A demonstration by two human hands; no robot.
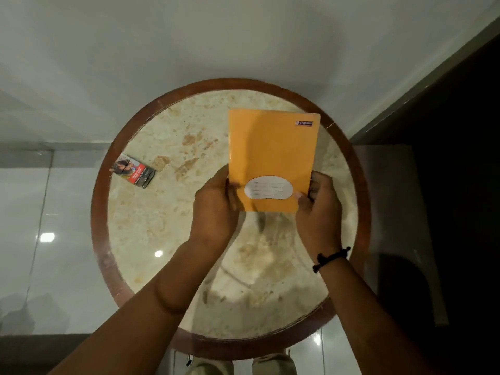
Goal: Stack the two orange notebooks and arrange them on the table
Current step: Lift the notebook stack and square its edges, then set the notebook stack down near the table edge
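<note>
Fingers (232, 185) grip orange notebook (273, 155) labelled "Popular".

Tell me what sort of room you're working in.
Probably a home or hotel room, not a workshop: a round marble-topped table with a wooden rim, glossy pale floor tiles and a small printed carton. Both hands hold an orange notebook.

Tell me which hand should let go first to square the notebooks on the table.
Left hand, probably. Right hand grips the notebooks at the lower edge, near the table rim. The left faces bare tabletop, free to align edges.
</note>
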